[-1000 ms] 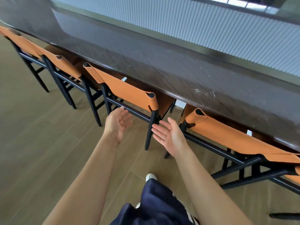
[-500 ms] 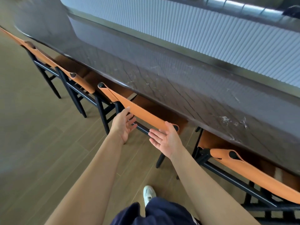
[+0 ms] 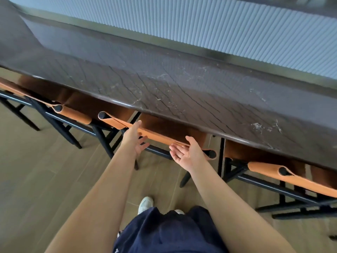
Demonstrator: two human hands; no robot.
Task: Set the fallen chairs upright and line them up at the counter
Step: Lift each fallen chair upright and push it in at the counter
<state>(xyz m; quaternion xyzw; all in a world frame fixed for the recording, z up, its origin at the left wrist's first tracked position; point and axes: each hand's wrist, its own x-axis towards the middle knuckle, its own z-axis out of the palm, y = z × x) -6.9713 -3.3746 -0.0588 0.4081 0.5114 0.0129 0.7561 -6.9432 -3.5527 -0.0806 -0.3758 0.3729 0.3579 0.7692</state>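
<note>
The left hand (image 3: 134, 139) and the right hand (image 3: 187, 155) are both open, with fingers apart, and hold nothing. They are at the orange back of the middle chair (image 3: 158, 136). They may touch it, but that is hard to tell. The middle chair stands up at the dark counter (image 3: 164, 84), between the left chair (image 3: 74, 115) and the right chair (image 3: 300, 181).

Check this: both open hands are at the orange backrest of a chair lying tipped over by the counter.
Wrong: the head view shows the chair standing upright, not tipped over. The left hand and right hand are open at its orange backrest, by the counter.
</note>
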